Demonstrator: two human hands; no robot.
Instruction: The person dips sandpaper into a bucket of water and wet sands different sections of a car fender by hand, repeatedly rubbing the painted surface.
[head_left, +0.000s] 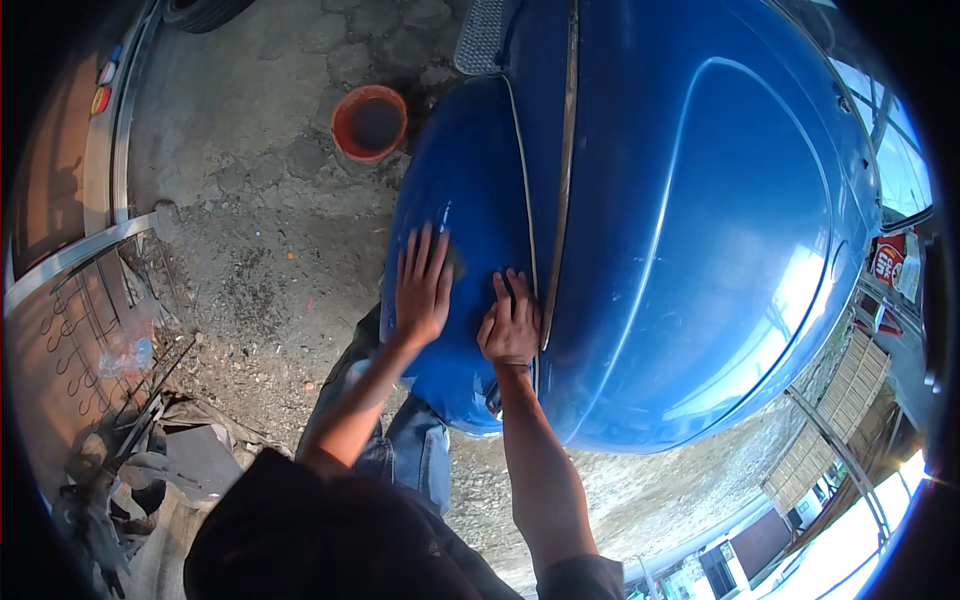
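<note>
A rounded blue car fender (460,150) curves in front of me, beside the larger blue hood (620,200). My left hand (424,285) lies flat on the fender with its fingers stretched out. A small dull grey-brown patch (457,263) shows at the edge of that hand; whether it is a thin pad or a mark on the paint, I cannot tell. To the right, my right hand (511,318) rests on the fender with fingers apart and slightly bent. It is close to the seam and the worn trim strip (567,130). Anything under the palms is hidden.
An orange-red bucket (369,123) with dark liquid stands on the rough ground left of the fender. A textured metal running board (480,38) lies beyond it. Scrap and cloth (190,460) are heaped at lower left, near metal hooks (75,345).
</note>
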